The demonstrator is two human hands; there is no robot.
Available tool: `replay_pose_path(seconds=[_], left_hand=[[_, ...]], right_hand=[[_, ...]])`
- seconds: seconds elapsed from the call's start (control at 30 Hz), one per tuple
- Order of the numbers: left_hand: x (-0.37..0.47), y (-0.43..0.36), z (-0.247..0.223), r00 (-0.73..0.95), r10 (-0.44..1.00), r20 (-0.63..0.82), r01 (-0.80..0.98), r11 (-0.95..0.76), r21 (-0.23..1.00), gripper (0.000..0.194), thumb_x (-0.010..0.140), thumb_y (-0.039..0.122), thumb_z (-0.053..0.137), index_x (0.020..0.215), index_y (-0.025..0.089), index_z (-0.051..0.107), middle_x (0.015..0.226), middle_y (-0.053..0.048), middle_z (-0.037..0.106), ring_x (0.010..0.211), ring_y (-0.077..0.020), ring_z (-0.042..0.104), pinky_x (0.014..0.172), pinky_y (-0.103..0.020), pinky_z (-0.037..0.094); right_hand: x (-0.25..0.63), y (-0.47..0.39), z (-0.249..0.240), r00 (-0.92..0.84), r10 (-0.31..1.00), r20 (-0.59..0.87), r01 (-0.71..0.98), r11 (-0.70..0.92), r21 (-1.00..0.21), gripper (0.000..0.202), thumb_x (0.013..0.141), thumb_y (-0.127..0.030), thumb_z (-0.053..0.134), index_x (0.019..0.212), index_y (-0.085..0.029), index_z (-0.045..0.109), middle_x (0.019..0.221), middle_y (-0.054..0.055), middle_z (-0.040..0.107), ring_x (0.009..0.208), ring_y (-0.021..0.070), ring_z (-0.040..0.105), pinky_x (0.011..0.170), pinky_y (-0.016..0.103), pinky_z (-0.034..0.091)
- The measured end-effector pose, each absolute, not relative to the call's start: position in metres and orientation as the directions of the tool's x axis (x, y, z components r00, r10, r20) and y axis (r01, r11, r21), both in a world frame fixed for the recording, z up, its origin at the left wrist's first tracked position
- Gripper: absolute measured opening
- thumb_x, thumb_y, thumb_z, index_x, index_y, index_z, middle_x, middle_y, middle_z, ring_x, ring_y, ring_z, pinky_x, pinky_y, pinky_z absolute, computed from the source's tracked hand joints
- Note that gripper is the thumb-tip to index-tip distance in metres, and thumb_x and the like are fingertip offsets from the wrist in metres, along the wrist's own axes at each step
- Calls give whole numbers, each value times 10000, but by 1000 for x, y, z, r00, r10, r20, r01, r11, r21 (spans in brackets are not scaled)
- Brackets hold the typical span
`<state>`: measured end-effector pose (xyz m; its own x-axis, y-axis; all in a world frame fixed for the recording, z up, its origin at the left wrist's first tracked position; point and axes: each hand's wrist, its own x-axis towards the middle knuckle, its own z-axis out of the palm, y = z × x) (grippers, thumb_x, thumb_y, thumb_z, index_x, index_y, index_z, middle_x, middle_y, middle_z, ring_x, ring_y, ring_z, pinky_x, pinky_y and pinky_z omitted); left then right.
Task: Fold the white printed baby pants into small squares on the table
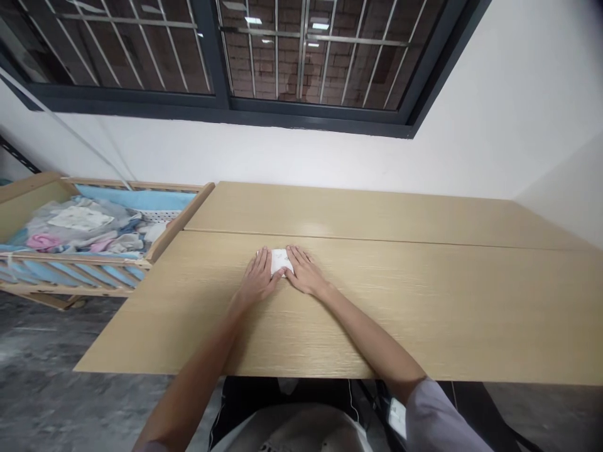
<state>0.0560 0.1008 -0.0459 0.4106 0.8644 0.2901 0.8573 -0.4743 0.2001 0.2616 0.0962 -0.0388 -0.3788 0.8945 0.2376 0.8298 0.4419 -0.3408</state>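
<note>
A small white piece, seemingly folded cloth (281, 259) with a faint print, lies flat on the wooden table (424, 301). My left hand (259, 275) rests flat over its left side, fingers stretched forward. Over the right side lies my right hand (304, 270), also flat with fingers extended. Both thumbs come close together at the cloth's near edge. The parts of the cloth under my palms are hidden.
To the left stands a wooden crib (155, 254) with blue lining, holding a pile of mixed clothes (89, 226). A seam runs across the table towards the back. Behind it are a white wall (301, 154) and a barred window (311, 113).
</note>
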Motion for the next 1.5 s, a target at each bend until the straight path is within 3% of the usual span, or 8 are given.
replay_pose_path(seconds=[0.2, 0.33, 0.63, 0.8, 0.97, 1.23, 1.4, 1.5], left_hand=[[35, 96, -27, 501, 788, 359, 790, -585, 181, 697, 979, 612, 404, 1472, 120, 431, 1468, -204, 561, 1385, -307, 501, 1186, -474, 319], [30, 103, -25, 511, 818, 264, 805, -563, 189, 703, 873, 601, 599, 1407, 156, 500, 1462, -203, 565, 1348, -344, 531, 1151, -504, 348], [42, 118, -12, 423, 853, 305, 819, -504, 273, 336, 873, 147, 481, 1176, 177, 622, 1226, -139, 707, 1170, -289, 634, 1058, -443, 433], [44, 93, 14, 253, 900, 354, 839, -387, 382, 260, 957, 336, 465, 1091, 199, 641, 1141, -117, 721, 1113, -281, 653, 978, -408, 490], [48, 68, 30, 50, 988, 143, 704, -137, 697, 425, 901, 538, 584, 1170, 212, 550, 1031, -43, 772, 952, -218, 729, 798, -300, 541], [71, 67, 6, -63, 996, -58, 914, 81, 397, 366, 911, 477, 578, 1065, 147, 614, 1070, -163, 746, 1012, -314, 703, 790, -354, 494], [75, 57, 12, -58, 998, 5, 961, 54, 271, 424, 943, 504, 514, 1109, 129, 623, 1125, -206, 708, 1085, -355, 659, 899, -426, 478], [86, 33, 13, -23, 985, 173, 977, -14, 213, 561, 976, 543, 420, 1243, 76, 580, 1234, -248, 654, 1178, -374, 604, 973, -476, 454]], right_hand=[[273, 88, -21, -488, 818, 304, 755, 571, -323, 649, 1036, -547, 352, 1547, -149, 390, 1598, 168, 382, 1473, 301, 336, 1197, 493, 265], [281, 87, -25, -515, 820, 249, 725, 572, -383, 696, 981, -518, 506, 1567, -179, 346, 1601, 156, 384, 1476, 311, 337, 1189, 519, 254], [278, 114, -43, -393, 834, 387, 638, 551, -539, 575, 861, -158, 522, 1433, -180, 474, 1421, 153, 583, 1350, 289, 494, 1145, 509, 288], [279, 132, -8, -250, 886, 391, 412, 463, -785, 501, 839, -261, 626, 1322, -201, 506, 1078, 78, 683, 1027, 249, 634, 933, 418, 478], [274, 155, 22, -308, 903, 301, 194, 369, -909, 586, 821, -278, 669, 1355, -236, 430, 904, -15, 595, 761, 153, 603, 687, 271, 492], [257, 189, -14, -359, 933, 28, 484, 212, -849, 601, 734, -210, 784, 1269, -176, 513, 982, 26, 633, 800, 152, 624, 668, 255, 503], [259, 182, -16, -388, 920, 54, 529, 270, -805, 536, 817, -235, 753, 1294, -119, 538, 1122, 124, 656, 953, 207, 657, 835, 338, 535], [260, 165, 0, -481, 849, 219, 578, 495, -649, 519, 918, -349, 673, 1375, -152, 529, 1380, 181, 572, 1250, 277, 575, 1058, 433, 452]])
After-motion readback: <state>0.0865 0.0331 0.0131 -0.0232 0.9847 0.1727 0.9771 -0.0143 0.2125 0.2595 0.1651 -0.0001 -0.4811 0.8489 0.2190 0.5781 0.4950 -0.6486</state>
